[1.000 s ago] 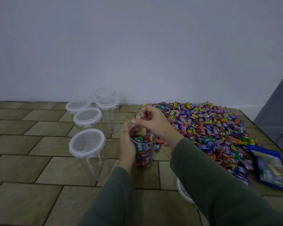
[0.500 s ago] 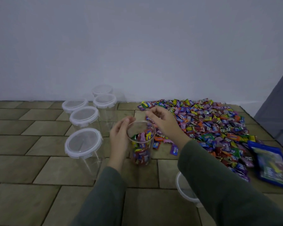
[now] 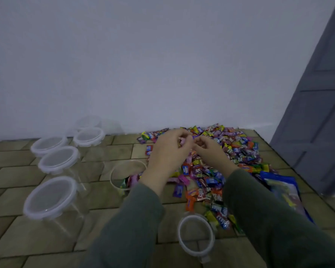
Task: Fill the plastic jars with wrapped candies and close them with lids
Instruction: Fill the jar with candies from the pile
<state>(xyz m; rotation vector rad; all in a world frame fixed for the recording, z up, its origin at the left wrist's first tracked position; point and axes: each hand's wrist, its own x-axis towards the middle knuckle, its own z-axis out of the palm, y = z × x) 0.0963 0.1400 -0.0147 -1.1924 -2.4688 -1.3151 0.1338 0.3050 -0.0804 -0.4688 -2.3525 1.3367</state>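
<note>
Over the candies (image 3: 217, 171) (wrapper lettering blurred), both hands (image 3: 186, 149) pinch pieces.

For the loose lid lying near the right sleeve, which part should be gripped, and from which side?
Probably the raised rim of the loose lid, pinched from above at its left edge. It lies flat on the floor, and the right sleeve and candies crowd its right side.
</note>
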